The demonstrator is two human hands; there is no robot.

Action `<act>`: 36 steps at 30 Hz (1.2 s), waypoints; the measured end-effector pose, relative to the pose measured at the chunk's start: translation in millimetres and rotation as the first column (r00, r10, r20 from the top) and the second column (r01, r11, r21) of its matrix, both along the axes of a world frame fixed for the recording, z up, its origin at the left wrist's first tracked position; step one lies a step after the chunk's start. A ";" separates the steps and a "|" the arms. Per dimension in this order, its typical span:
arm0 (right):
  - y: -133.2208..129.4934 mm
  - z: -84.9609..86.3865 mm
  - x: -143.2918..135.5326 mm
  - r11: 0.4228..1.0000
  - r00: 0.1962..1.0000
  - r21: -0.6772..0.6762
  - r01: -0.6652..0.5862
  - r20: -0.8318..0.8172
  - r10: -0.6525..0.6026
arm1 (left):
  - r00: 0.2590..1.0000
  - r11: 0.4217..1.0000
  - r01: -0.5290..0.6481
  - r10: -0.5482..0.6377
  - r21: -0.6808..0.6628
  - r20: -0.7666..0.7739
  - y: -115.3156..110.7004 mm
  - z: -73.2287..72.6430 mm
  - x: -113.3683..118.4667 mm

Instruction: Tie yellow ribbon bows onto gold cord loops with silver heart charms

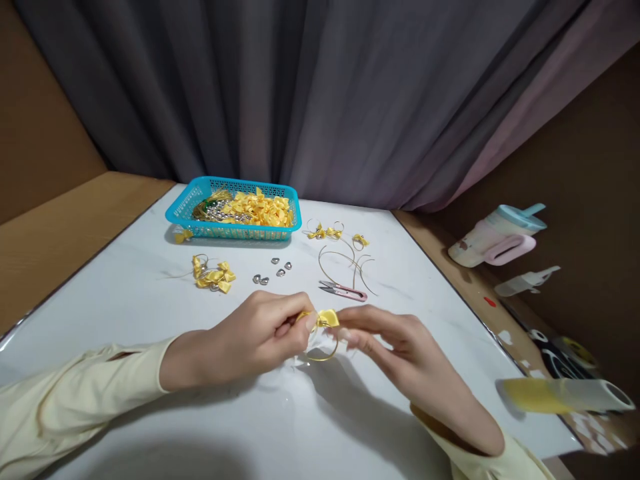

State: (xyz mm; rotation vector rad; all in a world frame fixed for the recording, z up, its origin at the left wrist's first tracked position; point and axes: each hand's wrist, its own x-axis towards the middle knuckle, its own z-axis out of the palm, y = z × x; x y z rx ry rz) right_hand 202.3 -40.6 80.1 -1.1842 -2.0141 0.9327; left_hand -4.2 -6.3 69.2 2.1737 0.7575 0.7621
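Note:
My left hand (273,330) is closed, thumb and fingertips pinching a yellow ribbon bow (329,318) with a looped gold cord (323,359) hanging below it. From the right, my right hand (395,340) touches the bow's edge and the cord with its thumb and fingertips close together. Several silver heart-shaped pieces (281,272) lie on the white table beyond my hands. Pink-handled thread snips (343,291) rest near loose gold cords (345,257). A cluster of yellow bows (215,275) sits to the left.
A blue basket (230,231) holds yellow bows, silver pieces and cords. More corded bows (325,231) lie right of it. At the right are a cup (493,237), a small bottle (525,283), a yellow-and-clear roll (565,396) and dark-handled scissors (555,360).

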 end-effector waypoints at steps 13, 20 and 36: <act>3.3 6.7 -12.9 0.877 0.983 0.452 -0.167 0.142 0.114 | 0.994 0.943 0.106 -0.092 0.315 -0.058 -3.1 -7.9 1.7; 9.5 3.9 -19.2 0.824 0.962 0.514 -0.240 0.241 0.129 | 0.993 0.953 0.103 -0.083 0.285 -0.080 -4.6 -4.2 2.5; 7.0 31.6 -14.3 0.755 0.959 0.634 0.171 -0.281 0.019 | 0.985 0.948 0.135 -0.098 0.288 -0.140 -5.6 -12.1 6.2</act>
